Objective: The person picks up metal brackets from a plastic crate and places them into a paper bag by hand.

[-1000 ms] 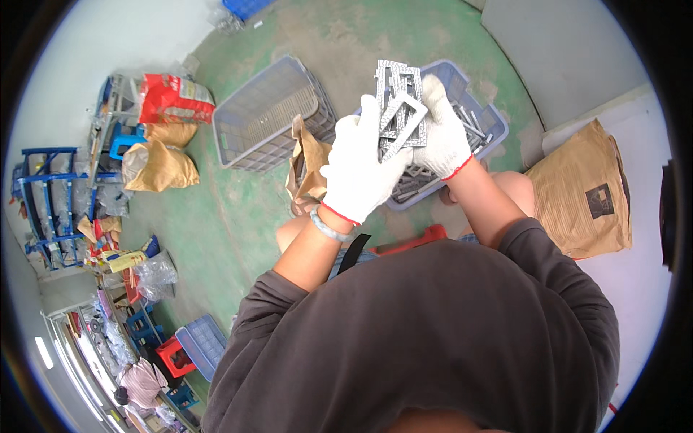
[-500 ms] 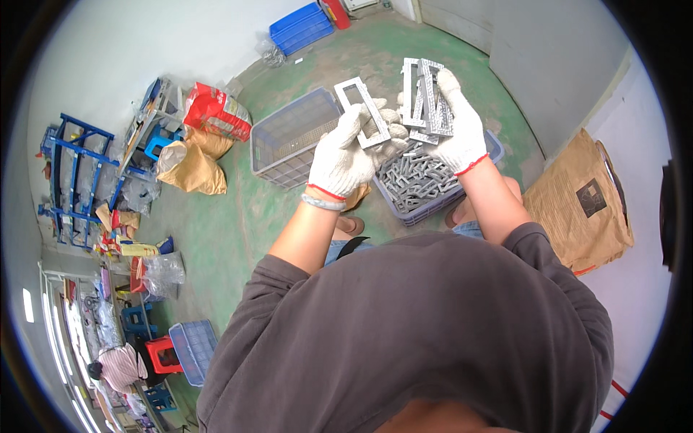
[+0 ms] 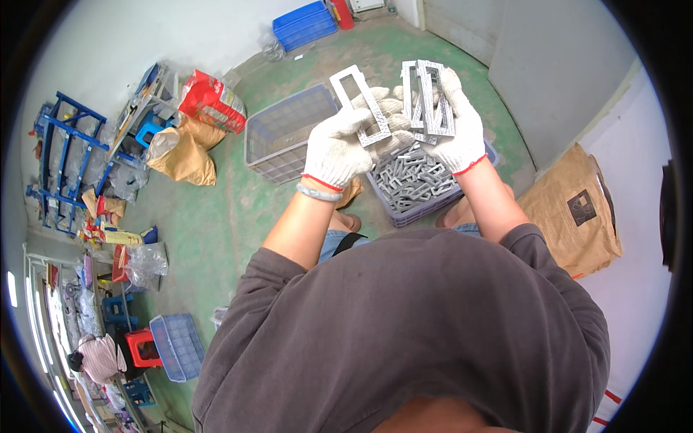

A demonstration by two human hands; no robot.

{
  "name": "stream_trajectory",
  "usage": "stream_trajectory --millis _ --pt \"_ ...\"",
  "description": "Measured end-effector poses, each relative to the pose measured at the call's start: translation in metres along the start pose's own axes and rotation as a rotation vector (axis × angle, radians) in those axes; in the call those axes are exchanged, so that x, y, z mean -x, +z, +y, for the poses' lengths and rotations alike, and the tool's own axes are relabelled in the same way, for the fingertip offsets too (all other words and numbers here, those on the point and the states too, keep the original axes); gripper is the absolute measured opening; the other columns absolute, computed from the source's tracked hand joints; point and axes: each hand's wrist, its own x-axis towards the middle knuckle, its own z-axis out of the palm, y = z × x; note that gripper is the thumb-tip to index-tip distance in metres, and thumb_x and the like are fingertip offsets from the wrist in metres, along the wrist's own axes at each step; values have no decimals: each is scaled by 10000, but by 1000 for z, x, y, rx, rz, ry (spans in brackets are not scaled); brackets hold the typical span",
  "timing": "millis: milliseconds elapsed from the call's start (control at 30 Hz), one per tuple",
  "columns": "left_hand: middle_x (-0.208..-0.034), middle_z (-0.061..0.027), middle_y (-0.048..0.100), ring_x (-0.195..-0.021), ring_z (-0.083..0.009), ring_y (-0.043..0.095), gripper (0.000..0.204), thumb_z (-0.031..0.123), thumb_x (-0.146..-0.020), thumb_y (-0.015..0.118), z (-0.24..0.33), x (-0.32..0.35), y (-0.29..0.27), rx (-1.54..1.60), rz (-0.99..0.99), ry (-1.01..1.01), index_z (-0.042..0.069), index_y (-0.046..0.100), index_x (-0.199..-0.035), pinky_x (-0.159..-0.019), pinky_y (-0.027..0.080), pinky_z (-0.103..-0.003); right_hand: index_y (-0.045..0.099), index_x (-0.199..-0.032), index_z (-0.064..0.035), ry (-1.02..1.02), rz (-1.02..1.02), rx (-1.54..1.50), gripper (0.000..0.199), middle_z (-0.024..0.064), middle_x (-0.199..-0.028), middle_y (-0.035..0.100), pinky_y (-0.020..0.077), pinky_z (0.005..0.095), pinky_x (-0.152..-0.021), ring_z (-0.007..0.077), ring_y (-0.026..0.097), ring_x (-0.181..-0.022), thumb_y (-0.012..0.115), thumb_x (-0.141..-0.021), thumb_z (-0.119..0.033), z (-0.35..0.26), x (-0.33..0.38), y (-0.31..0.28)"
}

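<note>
White knit gloves with red cuffs cover both hands. My left hand (image 3: 338, 150) is closed on a silver-grey rectangular metal frame (image 3: 372, 119), tilted, with a long open slot. In my right hand (image 3: 462, 119) several similar metal frames (image 3: 439, 105) are gripped together, overlapping and nearly upright. The gloved fingertips reach toward each other between the held frames and are partly hidden behind them. Under the hands, a blue-grey plastic crate (image 3: 415, 216) holds a heap of such metal frames (image 3: 415, 180).
A grey mesh crate (image 3: 278, 133) stands on the green floor left of the hands. Brown paper sacks (image 3: 184, 159) and a red bag (image 3: 213, 101) lie further left. To the right leans a large brown paper bag (image 3: 570, 216). A person (image 3: 101, 357) is at the far lower left.
The metal frame in my left hand has shifted slightly left and upward. The frames in my right hand have turned a little and sit more closely overlapped. The whole view has shifted slightly.
</note>
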Motion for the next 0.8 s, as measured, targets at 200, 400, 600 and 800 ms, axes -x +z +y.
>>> stream_trajectory --millis 200,400,600,800 --pt "-1129 -219 615 -1059 -387 638 625 -28 -843 611 2 2 5 -175 75 119 94 375 -1408 -933 521 -538 571 -1303 -38 -14 -49 49 485 197 -1087 679 590 463 -798 336 688 -930 496 -1024 -427 -5 0 2" --pt "-1139 -145 635 -983 -266 651 505 141 -935 640 -8 -4 28 -300 136 159 126 427 -1393 -889 528 -499 592 -1266 -53 -22 12 71 412 191 -1080 679 591 474 -793 306 687 -944 543 -1017 -378 -2 0 12" --pt "-1023 -19 681 -901 -120 653 397 153 -862 771 -30 -35 34 -589 164 334 51 618 -1214 -841 536 -301 606 -1311 -76 -171 441 387 413 31 -1127 687 541 326 -867 134 649 -1006 595 -998 -345 19 -5 43" --pt "-1030 -34 683 -907 -127 652 410 96 -801 800 -29 -36 28 -699 143 315 44 632 -1171 -829 538 -299 605 -1313 -63 -415 367 458 442 25 -1092 678 507 306 -893 131 627 -980 594 -999 -373 30 -17 18"
